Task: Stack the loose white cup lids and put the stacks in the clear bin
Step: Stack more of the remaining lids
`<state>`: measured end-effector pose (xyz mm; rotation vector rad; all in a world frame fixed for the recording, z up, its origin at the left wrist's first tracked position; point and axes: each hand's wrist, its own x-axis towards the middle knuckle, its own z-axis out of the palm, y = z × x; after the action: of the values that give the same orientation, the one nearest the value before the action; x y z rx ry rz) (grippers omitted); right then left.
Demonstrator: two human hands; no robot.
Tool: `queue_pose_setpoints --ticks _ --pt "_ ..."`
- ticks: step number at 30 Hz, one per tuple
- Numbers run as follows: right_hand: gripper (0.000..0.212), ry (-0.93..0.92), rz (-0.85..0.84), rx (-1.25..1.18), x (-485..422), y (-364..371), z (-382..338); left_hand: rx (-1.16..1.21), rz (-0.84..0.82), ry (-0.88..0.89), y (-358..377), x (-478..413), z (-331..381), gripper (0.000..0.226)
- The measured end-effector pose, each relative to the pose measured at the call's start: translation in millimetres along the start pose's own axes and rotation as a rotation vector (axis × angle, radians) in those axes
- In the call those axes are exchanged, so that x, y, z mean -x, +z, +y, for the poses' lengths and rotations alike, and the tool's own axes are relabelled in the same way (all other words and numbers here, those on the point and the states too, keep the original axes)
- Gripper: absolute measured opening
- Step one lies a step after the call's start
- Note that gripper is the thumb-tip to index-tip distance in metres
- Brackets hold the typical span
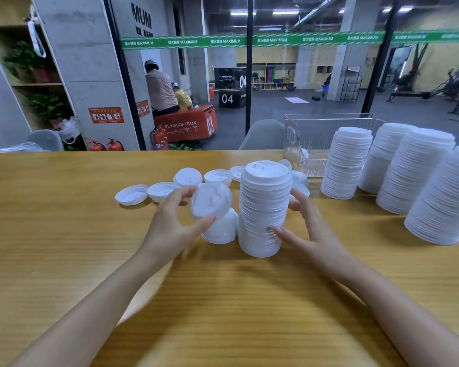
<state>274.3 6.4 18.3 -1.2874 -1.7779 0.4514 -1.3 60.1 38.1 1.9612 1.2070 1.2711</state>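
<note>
1. Left hand point(175, 221): the fingers and thumb curl round the rim of a single white lid point(211, 200) and hold it tilted, clear of the tabletop point(64, 234). The lid is motion-blurred.
2. Right hand point(310, 229): the fingers are spread wide. The thumb tip touches the lower side of the tall centre stack point(263, 207), and the other fingers sit just beside its far right side. It is bracing the stack rather than clasping it.
3. The centre stack stands upright on the tabletop between the two hands. It is made of thin moulded plastic lids with a ribbed edge profile, and the top lid is round with a sip-hole tab.
4. A short stack point(220, 229) sits just left of the centre stack's base, partly hidden behind the held lid.
5. Loose lids point(161, 190) lie in a ragged row beyond the left hand, some rim-up like shallow dishes. More lie behind the centre stack, mostly blocked by it.
6. The clear bin point(310, 139) is at the back right, by the tabletop's far edge. It is transparent ribbed plastic with a cut-out handle.
7. Four tall finished stacks point(414, 170) stand right of the bin on the tabletop, leaning slightly. The nearest one to the bin overlaps its front corner in view.
8. The tabletop is yellow wood-grain laminate.
9. Beyond it are a grey chair back point(265, 133), a glass wall, an orange plyo box point(188, 123) and red fire extinguishers point(159, 139).
</note>
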Motion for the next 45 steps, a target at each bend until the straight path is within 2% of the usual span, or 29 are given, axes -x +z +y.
queue_pose_setpoints --ticks 3,6,12,15,18,28,33,39,45 --pt "0.081 0.009 -0.004 -0.002 0.3 -0.2 -0.1 0.159 -0.006 -0.013 -4.8 -16.7 30.8 0.074" --pt "0.081 0.012 -0.001 0.012 -0.1 -0.5 1.6 0.255 -0.102 -0.016 -3.6 -36.1 63.4 0.067" --pt "0.086 0.014 0.006 0.002 0.2 0.2 4.2 0.176 -0.32 -0.02 20.2 -54.0 94.6 0.052" --pt "0.088 0.02 0.005 0.0 0.0 0.0 3.3 0.134 -0.346 -0.017 25.6 -54.4 91.0 0.028" --pt "0.085 0.013 0.006 0.006 -0.1 -0.2 2.3 0.124 -0.363 -0.007 27.0 -53.6 90.4 0.029" --pt "0.08 0.026 0.01 0.001 0.3 -0.5 0.7 0.118 -0.349 0.01 30.9 -51.6 86.0 0.055" --pt "0.097 0.063 -0.002 0.028 -0.2 2.9 5.1 0.109 -0.25 -0.014 33.3 -35.4 70.3 0.087" --pt "0.121 0.147 -0.068 0.115 -1.9 21.7 7.1 -0.004 -0.083 0.067 36.8 8.5 32.1 0.061" --pt "0.118 0.183 -0.045 0.312 -5.1 29.8 -2.6 -0.245 -0.034 0.172 40.9 24.7 12.2 0.067"
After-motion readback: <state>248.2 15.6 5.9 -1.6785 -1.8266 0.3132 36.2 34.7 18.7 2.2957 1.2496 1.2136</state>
